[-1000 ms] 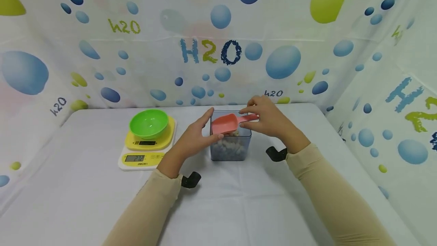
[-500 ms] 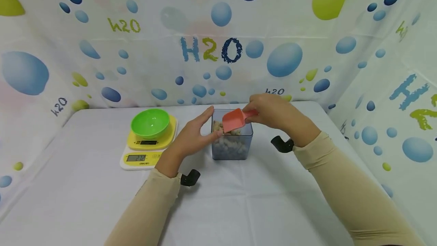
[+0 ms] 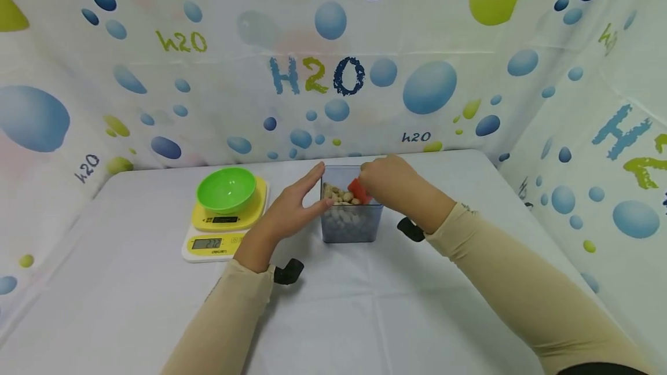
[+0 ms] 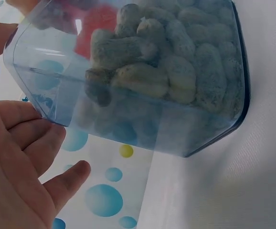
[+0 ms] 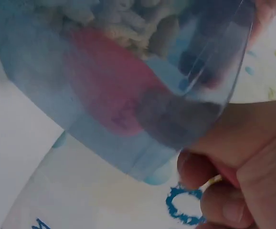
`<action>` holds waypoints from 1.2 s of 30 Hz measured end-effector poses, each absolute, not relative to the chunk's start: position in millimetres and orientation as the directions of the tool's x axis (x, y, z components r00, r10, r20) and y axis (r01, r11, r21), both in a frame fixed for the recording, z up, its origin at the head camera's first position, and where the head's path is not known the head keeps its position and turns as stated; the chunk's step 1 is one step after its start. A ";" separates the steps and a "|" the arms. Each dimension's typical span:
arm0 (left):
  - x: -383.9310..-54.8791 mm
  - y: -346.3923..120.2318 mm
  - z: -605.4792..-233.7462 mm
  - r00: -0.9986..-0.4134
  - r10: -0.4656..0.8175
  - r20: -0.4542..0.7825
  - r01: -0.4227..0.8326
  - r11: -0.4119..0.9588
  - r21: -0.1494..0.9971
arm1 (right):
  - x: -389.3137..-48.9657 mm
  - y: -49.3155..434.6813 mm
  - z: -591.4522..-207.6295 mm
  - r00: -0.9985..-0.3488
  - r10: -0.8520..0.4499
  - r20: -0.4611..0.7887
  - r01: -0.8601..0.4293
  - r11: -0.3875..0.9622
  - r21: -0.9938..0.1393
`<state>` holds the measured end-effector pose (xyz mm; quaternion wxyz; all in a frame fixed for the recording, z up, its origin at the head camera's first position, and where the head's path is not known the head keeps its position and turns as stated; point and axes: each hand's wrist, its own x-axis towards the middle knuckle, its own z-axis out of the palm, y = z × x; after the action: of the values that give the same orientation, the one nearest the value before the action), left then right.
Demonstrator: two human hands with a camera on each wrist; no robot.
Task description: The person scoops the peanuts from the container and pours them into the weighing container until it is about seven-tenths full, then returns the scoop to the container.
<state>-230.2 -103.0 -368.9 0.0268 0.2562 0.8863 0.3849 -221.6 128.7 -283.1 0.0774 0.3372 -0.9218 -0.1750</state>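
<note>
A clear bluish plastic container (image 3: 349, 230) stands mid-table with unshelled peanuts (image 3: 339, 194) in it. My left hand (image 3: 292, 207) holds it from the left, thumb at the front rim and fingers at the back corner. In the left wrist view, fingertips of that hand (image 4: 18, 157) touch the container's edge. Over the right side of the container, my right hand (image 3: 391, 183) grips the handle of a red scoop (image 3: 358, 191). Through the wall in the right wrist view, the scoop's bowl (image 5: 109, 83) shows down against the peanuts; the hand covers most of the handle.
To the left, a yellow and white kitchen scale (image 3: 200, 253) carries a green bowl (image 3: 227, 190); its display seems to read 272. A white cloth (image 3: 333, 311) covers the table. Behind it hangs a curtain (image 3: 219, 91) with blue and green spots.
The right hand has turned and lowered the scoop from above the container into it, among the peanuts. The left hand keeps its hold on the container's left side.
</note>
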 end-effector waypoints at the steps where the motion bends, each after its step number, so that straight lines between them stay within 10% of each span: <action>1: -230.3 -102.3 -369.3 -0.868 0.476 0.141 0.428 0.572 0.700 | -222.8 131.1 -284.2 -0.764 -0.645 0.004 -0.608 0.723 0.328; 17: -227.3 -101.3 -365.9 -0.879 0.467 0.099 0.383 0.566 0.730 | -229.1 159.3 -292.4 -0.794 -0.606 0.049 -0.601 0.770 -0.215; 36: -229.2 -103.2 -367.9 -0.878 0.466 0.109 0.389 0.562 0.730 | -224.5 157.7 -294.8 -0.797 -0.598 0.082 -0.600 0.772 -0.207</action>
<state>-229.2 -103.2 -367.9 0.0481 0.2421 0.8824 0.4006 -224.5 157.7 -294.8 0.0056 0.3182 -0.9414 0.1120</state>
